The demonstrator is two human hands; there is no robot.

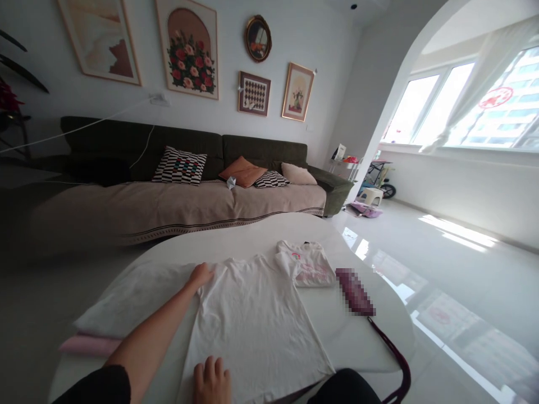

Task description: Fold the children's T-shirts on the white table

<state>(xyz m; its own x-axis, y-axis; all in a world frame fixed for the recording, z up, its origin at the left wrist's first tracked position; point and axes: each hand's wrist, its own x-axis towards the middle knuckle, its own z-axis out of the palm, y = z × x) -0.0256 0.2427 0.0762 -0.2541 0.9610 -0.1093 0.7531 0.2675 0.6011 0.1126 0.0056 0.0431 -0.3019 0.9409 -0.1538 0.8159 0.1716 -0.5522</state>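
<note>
A white T-shirt (pixel 252 320) lies spread flat on a white round table (pixel 261 233). My left hand (pixel 201 275) rests at the shirt's upper left, by the shoulder and sleeve, its fingers curled on the cloth. My right hand (pixel 211 381) lies flat on the shirt's lower hem near the table's front edge, fingers stretched out. A folded white shirt with pink print (pixel 306 264) sits just beyond the spread shirt's right sleeve.
A white folded cloth (pixel 126 303) on a pink one (pixel 90 343) lies at the table's left. A blurred pink object with a dark red strap (pixel 391 350) lies at the right. Behind stand a dark sofa (pixel 177 179) with cushions and a glossy floor (pixel 455 269).
</note>
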